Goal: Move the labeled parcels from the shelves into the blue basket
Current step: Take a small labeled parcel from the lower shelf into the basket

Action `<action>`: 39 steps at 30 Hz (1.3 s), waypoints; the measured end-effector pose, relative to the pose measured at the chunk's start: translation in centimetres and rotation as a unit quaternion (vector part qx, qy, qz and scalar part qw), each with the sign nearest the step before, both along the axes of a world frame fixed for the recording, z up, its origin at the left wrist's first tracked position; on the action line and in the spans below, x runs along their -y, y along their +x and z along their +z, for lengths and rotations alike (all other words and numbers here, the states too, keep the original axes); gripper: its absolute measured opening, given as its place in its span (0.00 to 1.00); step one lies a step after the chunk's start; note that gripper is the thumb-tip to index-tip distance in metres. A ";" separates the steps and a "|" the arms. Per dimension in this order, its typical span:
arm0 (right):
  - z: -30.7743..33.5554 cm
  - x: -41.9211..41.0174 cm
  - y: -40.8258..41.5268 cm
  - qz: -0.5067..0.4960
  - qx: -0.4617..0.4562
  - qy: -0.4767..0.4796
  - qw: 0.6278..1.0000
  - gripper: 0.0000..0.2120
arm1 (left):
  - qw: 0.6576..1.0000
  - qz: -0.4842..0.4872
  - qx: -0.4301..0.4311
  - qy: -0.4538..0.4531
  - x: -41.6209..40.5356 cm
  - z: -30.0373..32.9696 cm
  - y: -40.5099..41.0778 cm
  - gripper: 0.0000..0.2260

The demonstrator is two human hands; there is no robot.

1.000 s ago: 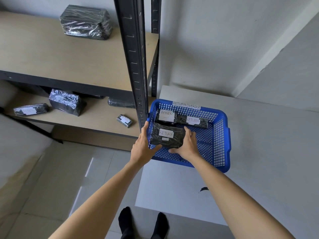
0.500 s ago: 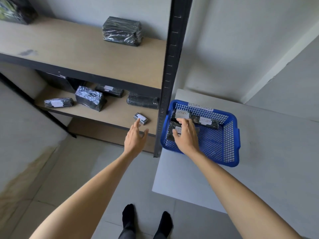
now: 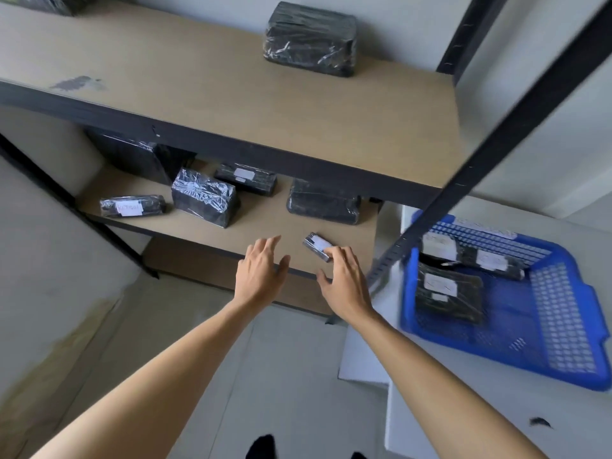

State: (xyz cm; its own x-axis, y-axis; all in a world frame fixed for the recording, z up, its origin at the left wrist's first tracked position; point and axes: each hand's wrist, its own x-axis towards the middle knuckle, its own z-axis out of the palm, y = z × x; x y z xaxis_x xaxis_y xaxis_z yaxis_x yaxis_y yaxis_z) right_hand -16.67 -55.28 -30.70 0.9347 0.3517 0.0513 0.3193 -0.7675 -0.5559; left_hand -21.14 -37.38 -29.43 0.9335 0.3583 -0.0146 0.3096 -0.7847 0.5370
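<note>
At lower shelf (image 3: 265, 226) front edge, right hand (image 3: 344, 286) has fingertips on the small labeled parcel (image 3: 316, 245), fingers spread, not yet closed round it. Left hand (image 3: 260, 273) hovers just beside, wide, holding nothing. Judgement: this parcel is the next pick, grasp just starting.

Blue basket (image 3: 563, 326) sits on the white bench (image 3: 463, 409) right of the rack, partly behind the black upright. Three labeled parcels are inside: one near the front left, two side by side along the back wall. Label text too blurred to read.

Left to move on the lower shelf: long labeled parcel (image 3: 132, 206) at left edge, labeled flat parcel (image 3: 246, 177) toward the back. Two wrapped parcels between show no label from here. Upper shelf (image 3: 198, 77) carries a wrapped block (image 3: 309, 44), no label visible. Roughly halfway done, I'd say.
</note>
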 end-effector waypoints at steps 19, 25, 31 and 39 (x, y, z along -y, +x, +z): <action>-16.1 -3.1 9.9 -0.140 -0.025 -0.125 0.982 0.20 | 0.991 -0.114 -0.024 0.060 -5.9 -17.8 7.3 0.26; -13.9 -3.8 8.0 -0.181 -0.051 -0.067 0.980 0.17 | 0.994 -0.101 -0.022 0.020 -5.8 -15.0 6.1 0.31; -9.2 -4.3 5.3 -0.162 -0.023 0.014 0.986 0.17 | 0.998 -0.061 -0.013 -0.032 -4.8 -10.3 4.1 0.33; 0.0 -1.8 -1.2 -0.092 0.040 0.075 0.992 0.19 | 0.998 -0.020 0.018 -0.049 -1.1 -3.5 -0.5 0.29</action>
